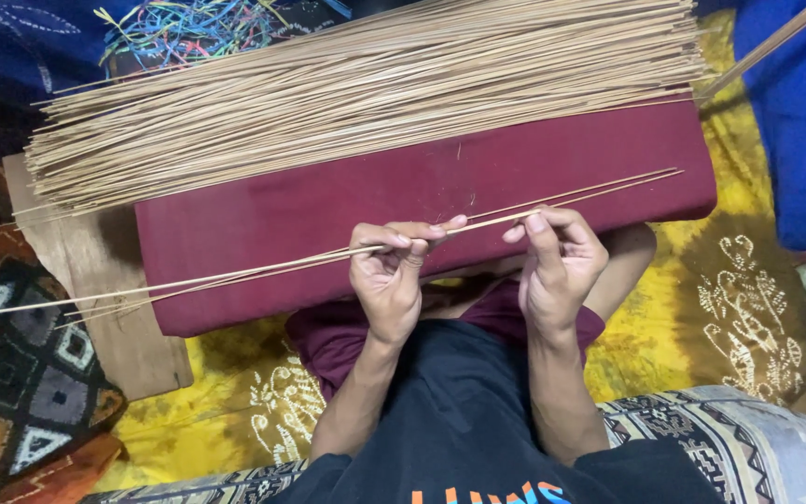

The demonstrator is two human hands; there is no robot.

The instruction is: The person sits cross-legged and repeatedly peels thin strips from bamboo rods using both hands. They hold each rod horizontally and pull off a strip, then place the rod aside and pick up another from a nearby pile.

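Observation:
My left hand and my right hand pinch a few long thin tan sticks between thumb and fingers. The sticks run from the far left across to the right, lying just above a dark red padded board on my lap. Behind it, along the board's far edge, rests a thick pile of several similar sticks. Both hands sit at the board's near edge, a hand's width apart.
A yellow patterned cloth covers the floor around me. A flat wooden board lies at the left under the red one. Colourful tangled strips sit at the back. Blue fabric is at right, a patterned mat at left.

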